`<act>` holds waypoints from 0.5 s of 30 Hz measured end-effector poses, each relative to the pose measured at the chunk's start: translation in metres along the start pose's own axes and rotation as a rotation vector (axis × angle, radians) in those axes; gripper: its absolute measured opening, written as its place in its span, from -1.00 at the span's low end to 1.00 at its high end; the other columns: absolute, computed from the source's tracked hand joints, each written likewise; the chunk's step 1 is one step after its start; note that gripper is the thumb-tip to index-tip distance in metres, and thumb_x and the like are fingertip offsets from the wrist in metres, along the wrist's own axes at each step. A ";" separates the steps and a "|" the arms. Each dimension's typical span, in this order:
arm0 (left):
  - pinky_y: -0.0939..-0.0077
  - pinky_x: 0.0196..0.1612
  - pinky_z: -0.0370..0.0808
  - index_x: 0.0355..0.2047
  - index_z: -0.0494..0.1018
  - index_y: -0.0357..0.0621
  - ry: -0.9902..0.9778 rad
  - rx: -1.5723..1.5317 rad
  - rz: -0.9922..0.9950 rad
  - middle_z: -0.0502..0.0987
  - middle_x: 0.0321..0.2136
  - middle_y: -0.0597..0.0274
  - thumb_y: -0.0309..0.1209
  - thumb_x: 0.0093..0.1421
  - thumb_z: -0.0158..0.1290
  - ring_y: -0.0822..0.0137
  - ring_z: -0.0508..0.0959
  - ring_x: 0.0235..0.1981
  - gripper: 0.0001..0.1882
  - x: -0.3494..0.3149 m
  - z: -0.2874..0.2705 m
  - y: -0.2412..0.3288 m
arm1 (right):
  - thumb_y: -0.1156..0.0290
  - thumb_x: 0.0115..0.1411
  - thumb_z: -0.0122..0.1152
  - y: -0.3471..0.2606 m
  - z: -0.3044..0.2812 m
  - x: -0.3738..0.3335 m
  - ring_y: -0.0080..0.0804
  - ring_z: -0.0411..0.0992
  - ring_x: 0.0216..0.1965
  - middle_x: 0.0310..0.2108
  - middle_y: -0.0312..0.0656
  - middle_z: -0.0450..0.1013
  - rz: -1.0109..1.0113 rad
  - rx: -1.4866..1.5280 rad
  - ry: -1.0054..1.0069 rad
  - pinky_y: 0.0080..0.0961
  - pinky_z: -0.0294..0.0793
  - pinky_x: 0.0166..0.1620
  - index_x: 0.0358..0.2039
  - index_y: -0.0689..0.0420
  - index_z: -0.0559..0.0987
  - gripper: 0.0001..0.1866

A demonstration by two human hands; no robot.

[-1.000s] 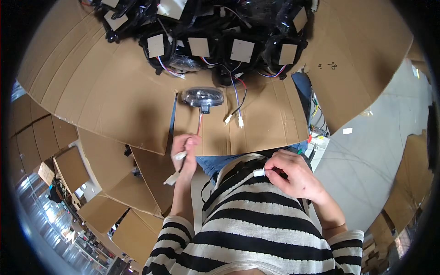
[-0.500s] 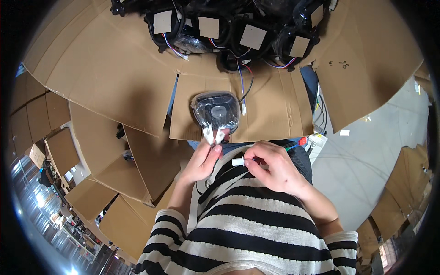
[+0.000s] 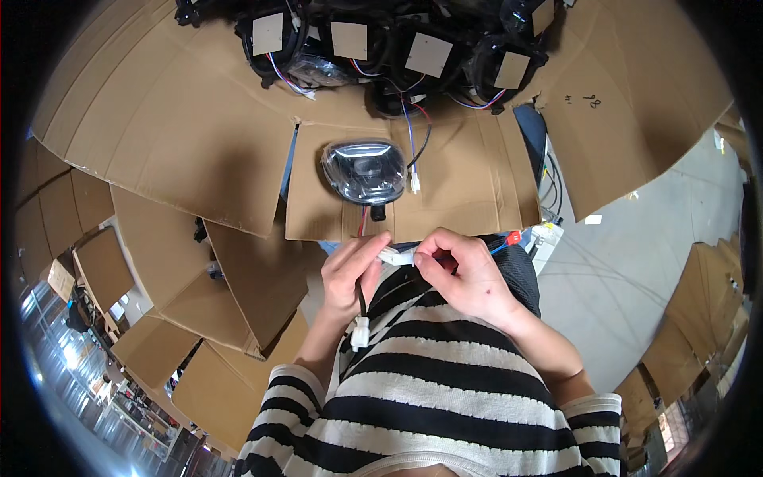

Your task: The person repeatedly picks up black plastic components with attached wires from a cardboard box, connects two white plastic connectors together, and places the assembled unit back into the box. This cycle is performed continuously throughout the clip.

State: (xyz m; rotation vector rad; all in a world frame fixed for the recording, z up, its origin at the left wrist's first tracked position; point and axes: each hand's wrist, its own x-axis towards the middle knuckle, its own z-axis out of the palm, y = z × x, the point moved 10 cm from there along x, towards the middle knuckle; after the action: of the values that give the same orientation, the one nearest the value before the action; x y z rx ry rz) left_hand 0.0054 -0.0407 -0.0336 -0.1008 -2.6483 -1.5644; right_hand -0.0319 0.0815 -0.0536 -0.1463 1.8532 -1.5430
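Observation:
My left hand (image 3: pixel 346 274) is closed on a white wire connector (image 3: pixel 389 255) in front of my waist. My right hand (image 3: pixel 467 277) pinches another white connector (image 3: pixel 405 259), end to end with the first; whether they are fully joined I cannot tell. From my left hand a black lead hangs down to a loose white connector (image 3: pixel 360 332) against my striped shirt. Just beyond my hands, a rounded black lamp (image 3: pixel 366 173) in clear plastic lies on a cardboard flap (image 3: pixel 469 179). A pale bright strip shows along its far edge. Red and dark wires run from it toward my left hand.
Several black lamp units (image 3: pixel 350 41) with square beige labels fill the far side, wires trailing. One white plug (image 3: pixel 415 183) lies right of the wrapped lamp. A red connector (image 3: pixel 513 238) on a blue wire sits beyond my right hand. Open cardboard boxes (image 3: pixel 207 286) stand left.
The wrapped lamp has left my left hand's fingertips and lies farther off, turned over. My hands have come together, bringing the connectors into contact. One connector has dropped to hang below my left hand.

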 end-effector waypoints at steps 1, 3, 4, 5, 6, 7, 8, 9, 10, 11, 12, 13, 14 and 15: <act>0.50 -0.46 0.37 -0.22 0.40 -0.30 0.031 0.067 0.044 0.46 -0.47 0.05 -0.76 -0.16 -0.06 0.24 0.44 -0.54 -0.59 0.001 -0.002 0.005 | 0.53 0.03 0.05 0.002 -0.001 0.000 -0.72 0.20 -0.67 -0.71 -0.32 0.29 0.019 -0.019 0.010 -0.74 0.23 -0.58 -0.51 0.26 0.39 -0.93; 0.48 -0.48 0.35 -0.22 0.40 -0.31 0.052 0.119 0.070 0.44 -0.49 0.06 -0.75 -0.16 -0.07 0.23 0.42 -0.56 -0.60 0.004 -0.001 0.011 | 0.51 -0.01 0.05 0.005 -0.009 0.000 -0.48 0.30 -0.69 -0.69 -0.18 0.33 -0.012 -0.073 0.137 -0.60 0.28 -0.58 -0.55 0.25 0.39 -0.92; 0.47 -0.50 0.34 -0.22 0.40 -0.31 0.065 0.146 0.082 0.43 -0.50 0.07 -0.75 -0.16 -0.08 0.23 0.40 -0.57 -0.60 0.005 0.001 0.013 | 0.50 -0.03 0.06 0.007 -0.012 -0.001 -0.36 0.35 -0.69 -0.69 -0.11 0.36 -0.028 -0.101 0.199 -0.53 0.31 -0.58 -0.57 0.24 0.40 -0.91; 0.47 -0.51 0.34 -0.22 0.40 -0.29 0.030 0.148 0.063 0.41 -0.53 0.08 -0.73 -0.15 -0.07 0.22 0.39 -0.59 -0.60 0.006 0.006 0.013 | 0.50 -0.04 0.06 0.011 -0.008 0.000 -0.37 0.35 -0.69 -0.69 -0.10 0.36 -0.020 -0.083 0.187 -0.53 0.30 -0.58 -0.56 0.24 0.40 -0.92; 0.47 -0.52 0.33 -0.21 0.40 -0.27 -0.005 0.150 0.045 0.39 -0.55 0.08 -0.71 -0.13 -0.06 0.21 0.38 -0.60 -0.61 0.006 0.010 0.014 | 0.50 -0.04 0.06 0.014 -0.004 0.000 -0.38 0.35 -0.70 -0.69 -0.10 0.36 -0.011 -0.065 0.176 -0.54 0.30 -0.58 -0.56 0.24 0.40 -0.92; 0.46 -0.53 0.33 -0.20 0.39 -0.25 -0.045 0.168 0.011 0.39 -0.56 0.09 -0.70 -0.12 -0.07 0.21 0.38 -0.61 -0.61 0.007 0.015 0.011 | 0.50 -0.04 0.06 0.018 -0.001 0.001 -0.39 0.35 -0.70 -0.69 -0.10 0.36 -0.002 -0.048 0.164 -0.54 0.30 -0.58 -0.56 0.24 0.40 -0.92; 0.45 -0.54 0.33 -0.19 0.39 -0.24 -0.085 0.185 -0.023 0.38 -0.57 0.09 -0.69 -0.11 -0.07 0.21 0.37 -0.62 -0.61 0.008 0.019 0.007 | 0.50 -0.03 0.05 0.024 -0.001 0.001 -0.44 0.34 -0.70 -0.69 -0.12 0.36 0.008 -0.025 0.167 -0.56 0.29 -0.58 -0.55 0.25 0.40 -0.92; 0.46 -0.54 0.34 -0.19 0.39 -0.23 -0.068 0.193 -0.043 0.39 -0.58 0.10 -0.70 -0.10 -0.08 0.23 0.39 -0.62 -0.61 0.007 0.014 0.000 | 0.50 -0.02 0.05 0.030 -0.004 0.001 -0.48 0.32 -0.70 -0.70 -0.14 0.35 0.018 -0.002 0.170 -0.58 0.29 -0.58 -0.55 0.25 0.41 -0.92; 0.47 -0.54 0.35 -0.18 0.39 -0.21 -0.051 0.202 -0.067 0.39 -0.59 0.11 -0.70 -0.09 -0.08 0.25 0.40 -0.62 -0.61 0.006 0.007 -0.006 | 0.51 -0.01 0.05 0.035 -0.008 0.000 -0.53 0.31 -0.70 -0.71 -0.17 0.35 0.029 0.022 0.169 -0.60 0.28 -0.59 -0.54 0.25 0.41 -0.92; 0.50 -0.53 0.38 -0.17 0.38 -0.22 0.042 0.059 -0.093 0.41 -0.61 0.12 -0.70 -0.09 -0.09 0.29 0.44 -0.61 -0.60 0.008 -0.005 -0.010 | 0.50 0.02 0.03 0.043 -0.013 -0.003 -0.66 0.25 -0.68 -0.71 -0.28 0.34 0.093 0.109 0.158 -0.68 0.25 -0.57 -0.52 0.25 0.42 -0.92; 0.54 -0.51 0.40 -0.17 0.38 -0.23 0.005 0.014 -0.114 0.41 -0.60 0.11 -0.71 -0.08 -0.09 0.31 0.47 -0.59 -0.60 0.013 -0.007 -0.009 | 0.50 0.05 0.01 0.041 -0.020 -0.006 -0.72 0.20 -0.66 -0.69 -0.34 0.32 0.093 0.139 0.160 -0.73 0.23 -0.56 -0.52 0.25 0.42 -0.91; 0.54 -0.52 0.38 -0.17 0.38 -0.23 -0.004 -0.026 -0.098 0.41 -0.60 0.11 -0.72 -0.08 -0.09 0.32 0.46 -0.60 -0.60 0.013 -0.004 -0.010 | 0.49 0.04 0.02 0.033 -0.021 -0.007 -0.73 0.19 -0.66 -0.68 -0.34 0.32 0.077 0.134 0.137 -0.73 0.22 -0.57 -0.51 0.25 0.42 -0.91; 0.54 -0.53 0.36 -0.17 0.38 -0.23 -0.014 -0.067 -0.081 0.40 -0.61 0.12 -0.72 -0.08 -0.09 0.33 0.44 -0.61 -0.61 0.012 -0.002 -0.010 | 0.49 0.04 0.03 0.028 -0.021 -0.006 -0.73 0.19 -0.66 -0.68 -0.34 0.33 0.062 0.129 0.114 -0.73 0.21 -0.57 -0.51 0.26 0.42 -0.91; 0.54 -0.54 0.35 -0.18 0.39 -0.24 -0.035 -0.068 -0.096 0.40 -0.61 0.12 -0.72 -0.08 -0.09 0.33 0.42 -0.62 -0.61 0.009 0.000 -0.011 | 0.49 0.04 0.03 0.025 -0.017 -0.005 -0.73 0.18 -0.66 -0.68 -0.34 0.32 0.048 0.141 0.092 -0.73 0.21 -0.57 -0.51 0.26 0.42 -0.90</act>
State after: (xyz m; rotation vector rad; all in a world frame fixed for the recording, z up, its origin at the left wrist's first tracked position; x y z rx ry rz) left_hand -0.0041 -0.0455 -0.0426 -0.0041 -2.6637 -1.6974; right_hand -0.0292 0.1055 -0.0735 0.0346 1.7972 -1.6649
